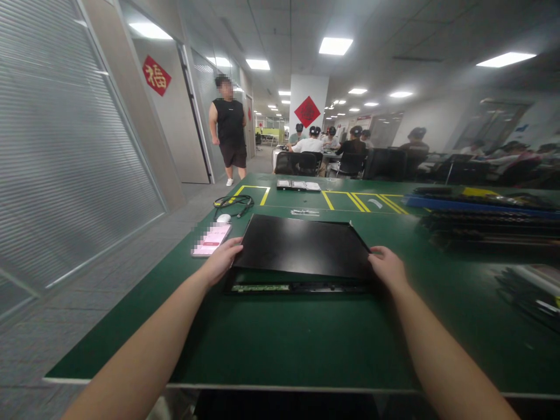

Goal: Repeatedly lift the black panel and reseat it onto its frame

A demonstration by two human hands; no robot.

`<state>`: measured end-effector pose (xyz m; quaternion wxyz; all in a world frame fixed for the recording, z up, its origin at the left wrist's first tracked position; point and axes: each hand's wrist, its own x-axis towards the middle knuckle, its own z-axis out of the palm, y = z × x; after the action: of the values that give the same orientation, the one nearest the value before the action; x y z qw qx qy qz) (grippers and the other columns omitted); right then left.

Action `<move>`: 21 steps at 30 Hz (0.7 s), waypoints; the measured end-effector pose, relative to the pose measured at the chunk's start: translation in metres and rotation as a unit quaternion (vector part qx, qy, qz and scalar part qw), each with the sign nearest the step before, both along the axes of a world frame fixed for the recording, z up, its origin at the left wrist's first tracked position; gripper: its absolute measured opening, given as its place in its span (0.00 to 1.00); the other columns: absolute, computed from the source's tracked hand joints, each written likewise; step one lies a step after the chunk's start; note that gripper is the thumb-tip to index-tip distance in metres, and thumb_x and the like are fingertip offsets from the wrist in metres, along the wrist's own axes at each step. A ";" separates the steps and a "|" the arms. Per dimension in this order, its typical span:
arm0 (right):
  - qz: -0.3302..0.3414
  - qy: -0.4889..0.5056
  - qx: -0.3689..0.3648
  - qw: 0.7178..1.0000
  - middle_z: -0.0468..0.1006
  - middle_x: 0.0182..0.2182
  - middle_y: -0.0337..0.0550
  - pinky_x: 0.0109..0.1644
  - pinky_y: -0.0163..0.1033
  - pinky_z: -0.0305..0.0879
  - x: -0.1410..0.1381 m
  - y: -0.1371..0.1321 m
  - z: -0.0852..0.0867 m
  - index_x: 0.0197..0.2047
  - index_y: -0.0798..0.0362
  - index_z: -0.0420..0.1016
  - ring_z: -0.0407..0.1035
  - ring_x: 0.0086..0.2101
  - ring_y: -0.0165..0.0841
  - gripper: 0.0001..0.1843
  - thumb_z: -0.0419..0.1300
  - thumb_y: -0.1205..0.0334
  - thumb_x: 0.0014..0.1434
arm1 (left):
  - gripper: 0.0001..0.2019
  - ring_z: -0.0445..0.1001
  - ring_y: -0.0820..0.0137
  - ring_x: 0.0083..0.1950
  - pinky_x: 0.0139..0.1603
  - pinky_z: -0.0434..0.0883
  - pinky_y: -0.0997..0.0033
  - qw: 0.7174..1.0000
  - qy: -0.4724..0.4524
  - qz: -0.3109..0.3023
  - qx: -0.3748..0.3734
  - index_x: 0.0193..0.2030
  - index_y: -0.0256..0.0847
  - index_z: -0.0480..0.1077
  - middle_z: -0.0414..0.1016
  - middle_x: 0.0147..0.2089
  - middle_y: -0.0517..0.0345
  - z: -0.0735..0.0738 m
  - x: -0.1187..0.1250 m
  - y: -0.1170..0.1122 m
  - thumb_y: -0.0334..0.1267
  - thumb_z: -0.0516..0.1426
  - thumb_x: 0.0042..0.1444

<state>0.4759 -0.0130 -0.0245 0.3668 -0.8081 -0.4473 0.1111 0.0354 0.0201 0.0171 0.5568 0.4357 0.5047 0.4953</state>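
Black rectangular panel, faintly shiny; left hand and right hand clamp its 2 opposite edges.

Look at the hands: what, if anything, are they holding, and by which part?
A flat black panel, held by opposite side edges: the left hand at its left edge, the right hand at its right.

Arms outstretched, hands apart, both gripping

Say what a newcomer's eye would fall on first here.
The panel stands out first, mid-picture, its sides held by the left hand and right hand over the table. Next comes the green strip along the panel's near side, then the red diamond on the pillar behind.
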 end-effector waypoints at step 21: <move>0.010 -0.041 -0.013 0.999 0.85 0.37 0.46 0.40 0.39 0.66 0.003 0.000 0.002 0.39 0.49 0.82 0.77 0.39 0.39 0.12 0.59 0.59 0.53 | 0.12 0.83 0.56 0.47 0.52 0.76 0.57 0.993 0.113 0.015 0.038 0.40 0.41 0.76 0.85 0.39 0.54 -0.006 0.000 0.002 0.36 0.67 0.48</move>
<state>0.4791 -0.0135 -0.0222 0.3365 -0.8120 -0.4688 0.0876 0.0356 0.0220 0.0109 0.4720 0.5017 0.5519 0.4701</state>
